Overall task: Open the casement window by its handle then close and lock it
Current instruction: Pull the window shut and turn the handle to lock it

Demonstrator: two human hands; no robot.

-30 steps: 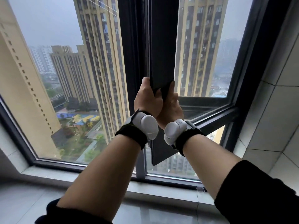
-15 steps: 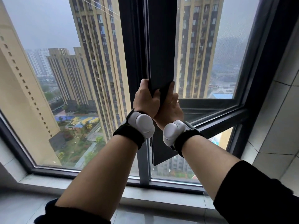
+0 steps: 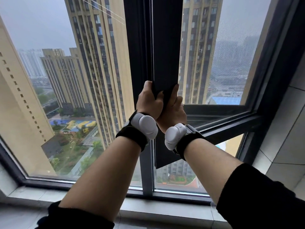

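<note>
The casement window sash (image 3: 165, 47) has a dark frame and stands ajar, its bottom corner hanging free above the lower pane. Its black handle (image 3: 167, 96) sits on the sash's near upright, mostly covered by my hands. My left hand (image 3: 148, 100) is wrapped around the upright's left edge right at the handle. Pressed against it from the right, my right hand (image 3: 174, 110) is closed around the handle. Both wrists carry white trackers on black straps.
A dark mullion (image 3: 138, 47) stands just left of the sash, with a fixed pane (image 3: 66, 80) beyond it. The sash's bottom rail (image 3: 217, 109) sits above the frame's rail (image 3: 231, 124). A tiled wall (image 3: 288, 129) rises on the right; the sill (image 3: 165, 210) runs below.
Both hands keep the same grip. The view has shifted slightly down and to the left; I cannot tell that the sash itself has moved.
</note>
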